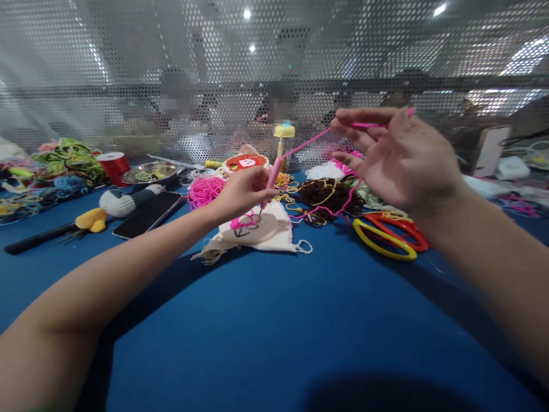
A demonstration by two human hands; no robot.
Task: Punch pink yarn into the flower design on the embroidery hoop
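Observation:
My left hand is closed round a pink punch needle, its tip down at the cream cloth in a hoop. Pink loops and dark drawn lines show on the cloth. From the top of the tool a strand of pink yarn runs taut up to the right. Raised at the right, my right hand pinches that yarn between thumb and fingers. A tail of it droops from this hand to the table.
Yellow hoops and red hoops lie at the right. Behind the cloth sit pink yarn and brown yarn. A phone, a metal dish and a red spool are at left. Perforated metal stands behind.

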